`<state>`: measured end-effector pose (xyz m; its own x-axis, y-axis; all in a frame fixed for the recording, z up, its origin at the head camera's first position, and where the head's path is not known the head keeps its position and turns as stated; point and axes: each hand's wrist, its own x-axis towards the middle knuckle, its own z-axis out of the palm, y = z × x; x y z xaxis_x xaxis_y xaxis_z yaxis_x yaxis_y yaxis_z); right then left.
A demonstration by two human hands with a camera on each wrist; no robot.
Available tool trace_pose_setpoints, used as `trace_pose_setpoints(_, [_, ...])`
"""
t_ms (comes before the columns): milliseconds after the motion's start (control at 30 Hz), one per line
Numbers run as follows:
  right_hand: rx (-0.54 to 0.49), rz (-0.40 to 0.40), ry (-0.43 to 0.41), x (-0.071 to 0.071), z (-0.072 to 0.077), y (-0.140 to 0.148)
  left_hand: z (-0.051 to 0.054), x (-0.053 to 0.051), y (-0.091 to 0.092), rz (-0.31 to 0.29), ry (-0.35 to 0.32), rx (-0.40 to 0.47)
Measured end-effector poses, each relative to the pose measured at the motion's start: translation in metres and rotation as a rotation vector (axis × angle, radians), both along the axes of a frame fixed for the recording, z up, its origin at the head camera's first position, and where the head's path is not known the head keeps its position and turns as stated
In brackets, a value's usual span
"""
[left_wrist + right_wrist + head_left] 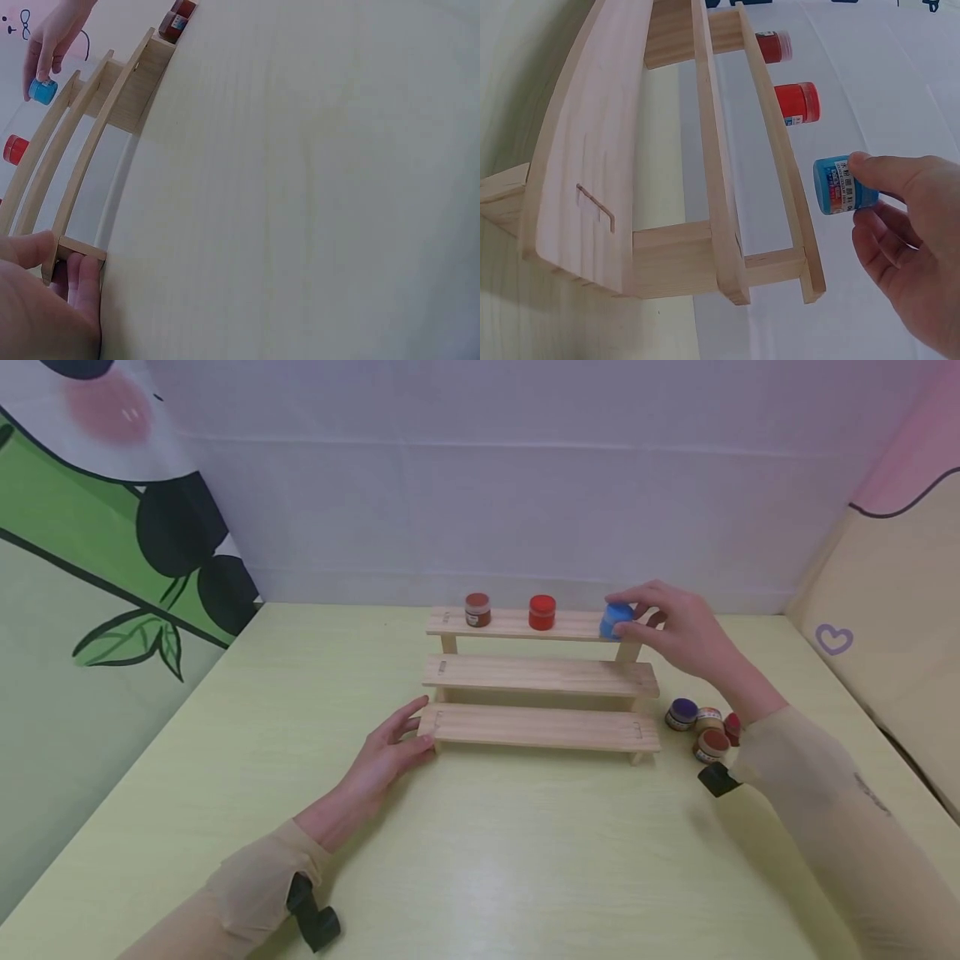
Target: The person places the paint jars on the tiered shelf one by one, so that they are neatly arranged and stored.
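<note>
A three-step wooden rack point(540, 675) stands on the table. Its left end is gripped by my left hand point(378, 764), thumb above the lowest board and fingers point(88, 289) beneath it. Between thumb and fingers, my right hand point(678, 627) pinches a blue paint jar point(840, 186) at the right end of the top step. A small gap shows between this jar and the board in the right wrist view. Along the same step stand a red paint jar point(542, 612) in the middle and a brownish-red paint jar point(477, 610) towards the left.
Right of the rack, several paint jars cluster on the table, among them a purple-lidded jar point(681, 714) and a brown-lidded jar point(711, 746). A pale cloth wall point(525, 510) rises behind the table point(480, 860), with printed panels at both sides.
</note>
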<state>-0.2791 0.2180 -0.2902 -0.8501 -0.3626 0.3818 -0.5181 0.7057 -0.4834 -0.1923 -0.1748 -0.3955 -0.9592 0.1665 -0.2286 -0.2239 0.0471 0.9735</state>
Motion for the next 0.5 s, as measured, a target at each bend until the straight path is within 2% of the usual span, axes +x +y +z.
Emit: trace_pose_setpoints(500, [-0.036,-0.009,-0.034,-0.014,0.000,-0.004,-0.004,-0.004,0.000,0.000,-0.010,0.000])
